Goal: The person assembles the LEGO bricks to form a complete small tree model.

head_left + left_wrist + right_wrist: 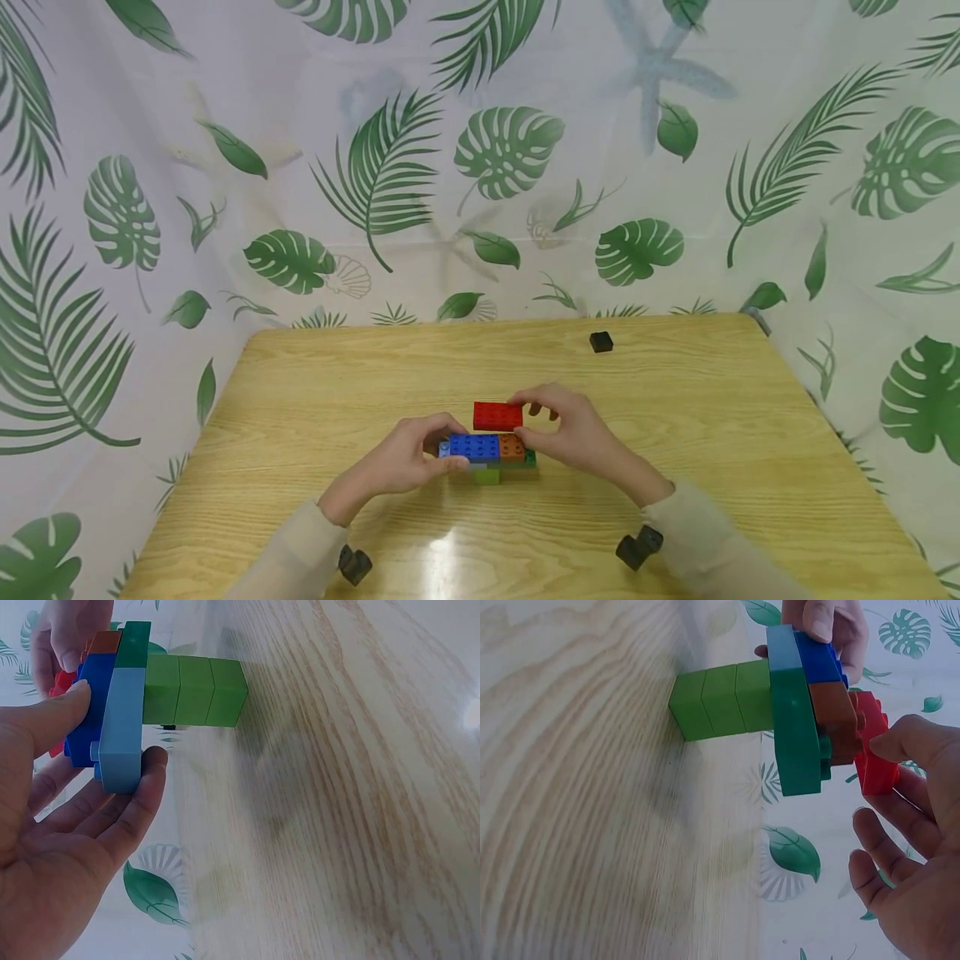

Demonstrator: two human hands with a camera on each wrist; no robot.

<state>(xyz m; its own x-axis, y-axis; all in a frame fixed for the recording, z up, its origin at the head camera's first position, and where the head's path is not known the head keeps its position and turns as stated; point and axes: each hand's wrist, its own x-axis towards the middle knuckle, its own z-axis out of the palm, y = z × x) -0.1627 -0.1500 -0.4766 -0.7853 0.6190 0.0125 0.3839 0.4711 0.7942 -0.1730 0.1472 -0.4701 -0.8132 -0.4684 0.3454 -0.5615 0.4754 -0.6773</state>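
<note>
A stack of toy building bricks stands on the table. Its base is a column of light green bricks [721,701], bridged by a light blue brick [122,727] and a dark green brick [796,731]. Over these lie a blue brick [474,448] and an orange-brown brick [512,447]. My left hand [408,454] grips the stack's left end, thumb against the blue brick and fingers around the light blue one. Between thumb and fingers, my right hand [566,429] pinches the right end of a red brick [498,416]. In the right wrist view the red brick is close above the top layer.
A small black block [601,342] lies near the back right of the wooden table [337,367]. Behind and at both sides hangs a white leaf-print cloth [420,250]. Each sleeve has a dark device at the wrist.
</note>
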